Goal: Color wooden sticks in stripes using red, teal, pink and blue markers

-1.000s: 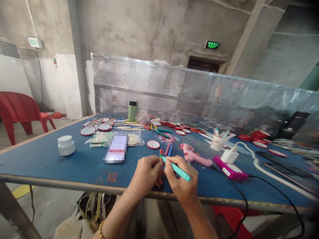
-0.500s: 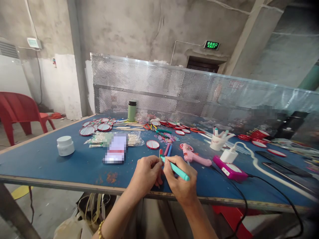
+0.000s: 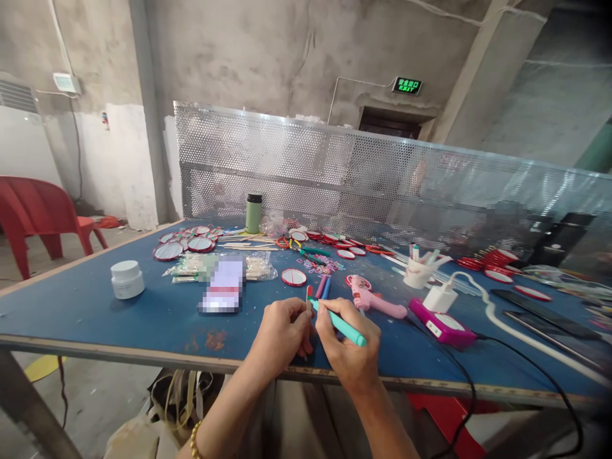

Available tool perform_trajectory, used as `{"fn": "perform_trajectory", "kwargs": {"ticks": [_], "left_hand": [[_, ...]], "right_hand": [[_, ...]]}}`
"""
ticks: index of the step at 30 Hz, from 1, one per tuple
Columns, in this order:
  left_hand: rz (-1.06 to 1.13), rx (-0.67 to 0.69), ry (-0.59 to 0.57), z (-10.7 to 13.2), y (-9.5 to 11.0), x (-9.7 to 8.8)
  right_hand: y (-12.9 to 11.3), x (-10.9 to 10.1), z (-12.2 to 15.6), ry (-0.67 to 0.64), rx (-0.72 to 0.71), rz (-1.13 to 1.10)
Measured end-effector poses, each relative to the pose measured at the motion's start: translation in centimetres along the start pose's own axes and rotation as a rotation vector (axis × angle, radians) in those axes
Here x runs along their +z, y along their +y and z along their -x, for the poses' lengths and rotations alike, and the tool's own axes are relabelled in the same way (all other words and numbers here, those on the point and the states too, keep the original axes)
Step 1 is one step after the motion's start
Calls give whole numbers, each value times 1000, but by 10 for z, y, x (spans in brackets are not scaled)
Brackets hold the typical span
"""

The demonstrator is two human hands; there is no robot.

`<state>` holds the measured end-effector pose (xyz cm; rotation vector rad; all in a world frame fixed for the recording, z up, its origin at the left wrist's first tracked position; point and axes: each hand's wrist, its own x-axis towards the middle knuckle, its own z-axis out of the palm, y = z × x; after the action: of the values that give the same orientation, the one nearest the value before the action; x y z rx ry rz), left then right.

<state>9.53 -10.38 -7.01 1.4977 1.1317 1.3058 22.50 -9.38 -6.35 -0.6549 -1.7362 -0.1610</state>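
Note:
My left hand (image 3: 283, 330) is closed in a pinch on a thin wooden stick (image 3: 309, 292) that stands upright with a red upper end. Held like a pencil in my right hand (image 3: 352, 344) is a turquoise marker pen (image 3: 349, 330), its tip touching or very close to the stick. Both hands are near the table's front edge. Just beyond them lie a purple-pink marker (image 3: 321, 287) and a blue marker (image 3: 326, 289). A pink glue gun (image 3: 377, 303) rests to the right of these.
On the blue table (image 3: 157, 322) are a white jar (image 3: 127, 280), a phone (image 3: 224, 284), bagged sticks (image 3: 261, 266) and a red-rimmed disc (image 3: 293, 277). A green bottle (image 3: 254, 213) stands behind. Rightward are a cup of pens (image 3: 417, 273), a magenta power strip (image 3: 442, 324) and cables.
The two hands, stick and turquoise marker stay almost in place. The marker's rear end shifts very slightly to the right.

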Motion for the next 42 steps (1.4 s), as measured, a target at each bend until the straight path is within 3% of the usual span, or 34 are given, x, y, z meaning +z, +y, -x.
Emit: {"fn": "perform_trajectory", "kwargs": {"ticks": [42], "left_hand": [[-1,6,0,0,-1,0]], "right_hand": [[0,0,-1,10,12,21]]}}
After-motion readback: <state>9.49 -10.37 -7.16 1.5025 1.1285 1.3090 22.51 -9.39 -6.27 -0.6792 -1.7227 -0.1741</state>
